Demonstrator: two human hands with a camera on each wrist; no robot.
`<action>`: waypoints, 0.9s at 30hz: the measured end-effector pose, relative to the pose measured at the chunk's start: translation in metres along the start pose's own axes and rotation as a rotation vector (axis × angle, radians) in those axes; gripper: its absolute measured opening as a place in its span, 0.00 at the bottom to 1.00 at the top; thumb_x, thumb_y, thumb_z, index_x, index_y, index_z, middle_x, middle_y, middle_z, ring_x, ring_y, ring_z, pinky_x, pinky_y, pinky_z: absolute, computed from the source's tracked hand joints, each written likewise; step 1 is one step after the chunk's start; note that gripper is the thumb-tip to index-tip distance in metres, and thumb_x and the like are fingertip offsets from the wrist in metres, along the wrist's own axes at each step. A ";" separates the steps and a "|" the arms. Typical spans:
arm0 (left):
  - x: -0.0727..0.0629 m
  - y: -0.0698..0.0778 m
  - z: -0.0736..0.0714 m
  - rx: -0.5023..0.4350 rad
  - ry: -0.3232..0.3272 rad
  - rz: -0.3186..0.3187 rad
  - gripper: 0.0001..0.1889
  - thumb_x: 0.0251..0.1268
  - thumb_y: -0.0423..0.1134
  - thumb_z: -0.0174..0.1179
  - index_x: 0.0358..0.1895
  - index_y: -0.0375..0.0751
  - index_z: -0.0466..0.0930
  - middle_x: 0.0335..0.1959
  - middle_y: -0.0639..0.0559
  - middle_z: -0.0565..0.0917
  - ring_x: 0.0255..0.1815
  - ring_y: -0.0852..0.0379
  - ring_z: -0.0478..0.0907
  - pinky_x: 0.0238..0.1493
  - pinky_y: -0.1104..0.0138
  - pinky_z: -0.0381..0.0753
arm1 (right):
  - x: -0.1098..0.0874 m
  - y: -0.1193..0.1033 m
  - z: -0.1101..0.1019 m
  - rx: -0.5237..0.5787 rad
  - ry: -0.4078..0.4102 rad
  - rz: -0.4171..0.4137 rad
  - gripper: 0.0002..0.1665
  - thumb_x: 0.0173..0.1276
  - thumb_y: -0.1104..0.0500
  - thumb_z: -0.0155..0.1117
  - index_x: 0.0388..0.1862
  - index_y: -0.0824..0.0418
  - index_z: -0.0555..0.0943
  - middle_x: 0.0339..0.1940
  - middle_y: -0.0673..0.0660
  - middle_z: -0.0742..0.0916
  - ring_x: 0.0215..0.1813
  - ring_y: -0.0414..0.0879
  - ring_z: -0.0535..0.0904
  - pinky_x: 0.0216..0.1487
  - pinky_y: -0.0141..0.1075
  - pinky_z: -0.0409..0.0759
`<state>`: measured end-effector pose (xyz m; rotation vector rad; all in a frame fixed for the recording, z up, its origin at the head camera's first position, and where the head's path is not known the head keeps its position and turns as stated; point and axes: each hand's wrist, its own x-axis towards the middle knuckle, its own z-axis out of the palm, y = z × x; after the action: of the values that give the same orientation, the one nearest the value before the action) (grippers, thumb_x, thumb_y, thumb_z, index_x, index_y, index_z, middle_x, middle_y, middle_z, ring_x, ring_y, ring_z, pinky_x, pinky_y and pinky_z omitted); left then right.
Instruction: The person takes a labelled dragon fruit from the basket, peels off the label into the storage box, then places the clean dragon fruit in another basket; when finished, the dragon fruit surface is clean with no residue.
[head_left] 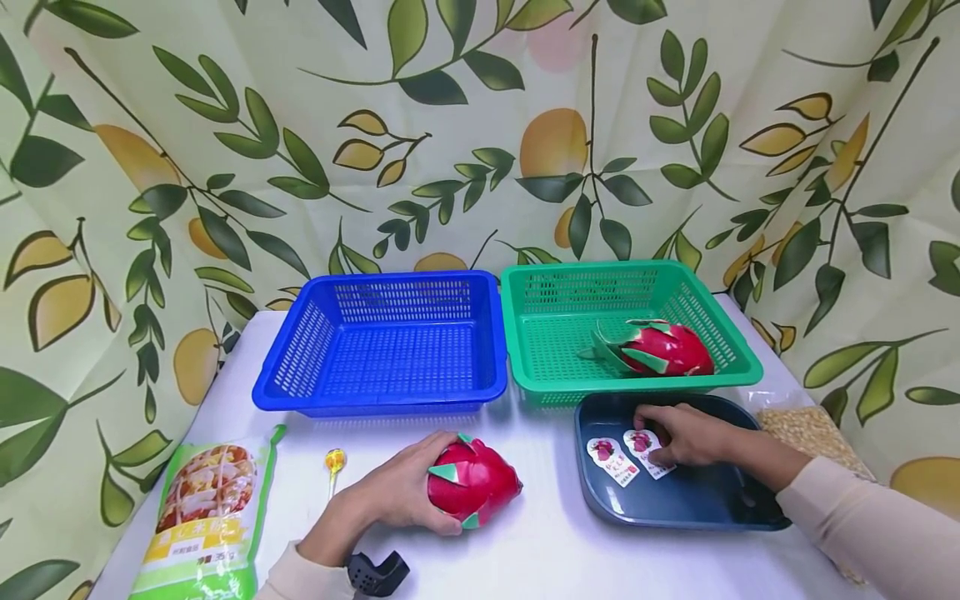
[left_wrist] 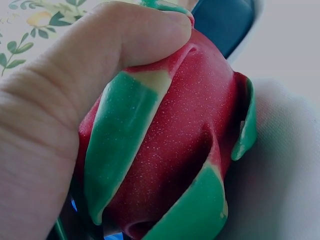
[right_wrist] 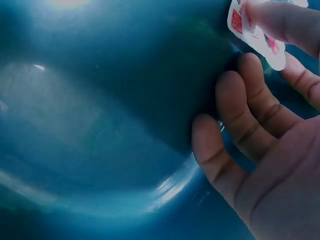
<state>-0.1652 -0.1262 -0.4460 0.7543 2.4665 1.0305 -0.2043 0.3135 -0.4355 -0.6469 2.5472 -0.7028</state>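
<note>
My left hand (head_left: 401, 490) grips a red dragon fruit (head_left: 483, 482) with green scales, low over the white table. In the left wrist view the thumb (left_wrist: 145, 37) presses on the fruit's skin. My right hand (head_left: 693, 437) reaches into a dark blue tray (head_left: 675, 510). Its thumb and a finger pinch a white dragon fruit sticker (right_wrist: 257, 37). Left of that, a second similar sticker (head_left: 612, 462) lies in the tray. Another dragon fruit (head_left: 678, 350) lies in the green basket (head_left: 551, 385), beside a clear, pale plastic piece.
A blue basket (head_left: 382, 400) stands at the back left, beside the green one. At the front left lie a green and yellow food bag (head_left: 206, 525) and a yellow lollipop (head_left: 335, 460). A bag of yellow kernels (head_left: 813, 433) lies right of the tray. Patterned cloth hangs behind.
</note>
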 end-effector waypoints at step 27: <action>-0.002 -0.001 0.002 0.017 0.025 0.025 0.49 0.33 0.58 0.75 0.67 0.50 0.65 0.57 0.60 0.72 0.56 0.55 0.71 0.43 0.65 0.80 | -0.098 -0.033 -0.097 0.104 0.623 -0.152 0.36 0.57 0.75 0.67 0.65 0.62 0.69 0.52 0.50 0.78 0.47 0.39 0.75 0.38 0.27 0.77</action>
<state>-0.1626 -0.1268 -0.4482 0.7845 2.4964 1.0352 -0.1638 0.3754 -0.3144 -0.6692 3.0051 -1.2434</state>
